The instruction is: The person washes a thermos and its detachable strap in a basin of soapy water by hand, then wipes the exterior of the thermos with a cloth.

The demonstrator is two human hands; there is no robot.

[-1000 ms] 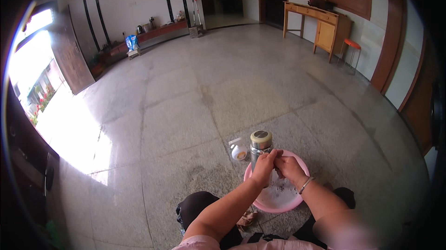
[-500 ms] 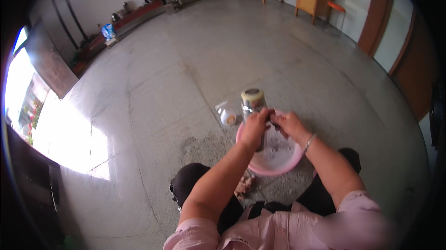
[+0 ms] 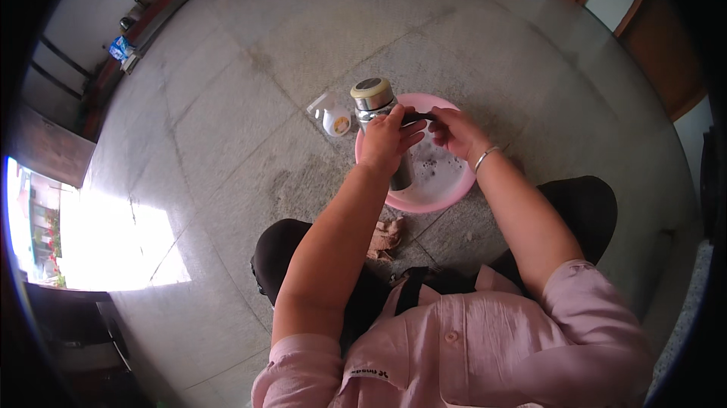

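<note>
A steel thermos bottle (image 3: 401, 176) with a cream-rimmed lid (image 3: 372, 90) stands tilted in a pink basin (image 3: 458, 197) of sudsy water. A dark strap (image 3: 419, 116) stretches from the bottle's upper part toward the right. My left hand (image 3: 388, 140) lies across the bottle below its lid, covering part of it, with thumb and fingers closed around the strap's near end. Pinched between the fingers of my right hand (image 3: 454, 134), which wears a bracelet, is the strap's other end. Where the strap joins the bottle is hidden by my left hand.
Left of the basin a white rounded container (image 3: 335, 121) with an orange mark lies on the concrete floor. A crumpled brownish cloth (image 3: 385, 238) is between my knees and the basin. Farther off, a blue-and-white bag (image 3: 120, 49) sits by a low ledge along the wall.
The view has tipped downward, so the far desk has left it. My hands have moved apart, drawing the dark strap out between them, and the bottle remains in the basin.
</note>
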